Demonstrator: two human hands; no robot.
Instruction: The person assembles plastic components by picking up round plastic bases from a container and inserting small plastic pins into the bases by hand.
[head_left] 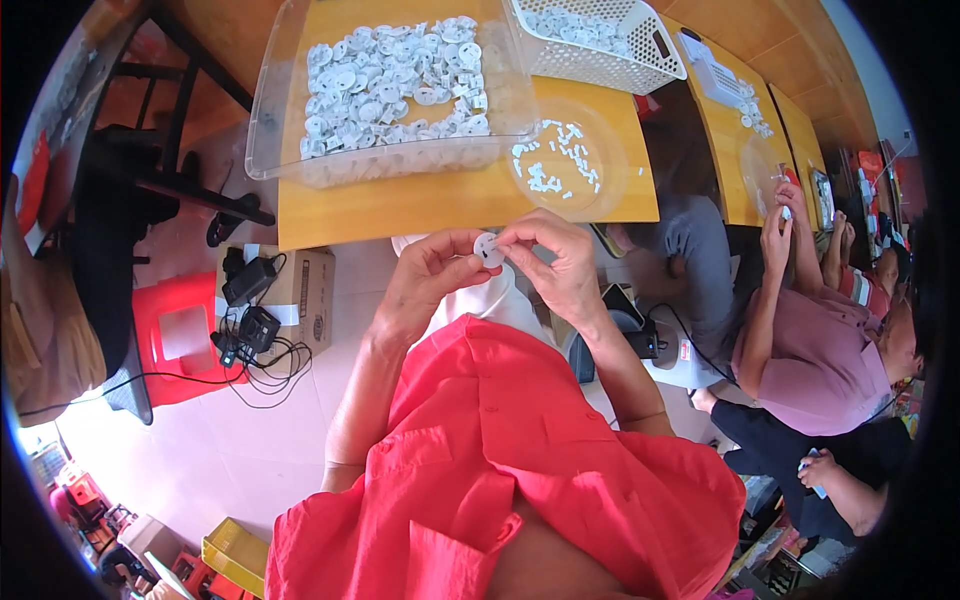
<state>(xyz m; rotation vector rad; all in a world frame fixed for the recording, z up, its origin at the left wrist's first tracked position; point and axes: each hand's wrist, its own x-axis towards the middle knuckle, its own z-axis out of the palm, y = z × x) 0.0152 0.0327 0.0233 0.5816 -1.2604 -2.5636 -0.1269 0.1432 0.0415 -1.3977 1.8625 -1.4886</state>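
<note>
Just in front of the table's near edge, a small white plastic disc (486, 247) with a dark slot is pinched between the thumb and forefinger of my left hand (425, 283). My right hand (556, 263) has its thumb and fingertips pinched together at the disc's right edge. Whatever sits between those right fingertips is too small to make out. Beyond my hands, a clear plastic bin (268, 130) holds many similar white round parts. To its right, a clear round tray (618, 165) carries small white pieces.
A white perforated basket (610, 72) of white parts stands at the back of the wooden table (390, 212). On the left are a red stool (165, 375), a cardboard box (312, 300) and tangled black cables (275, 365). People sit at right, one in a pinkish shirt (815, 350).
</note>
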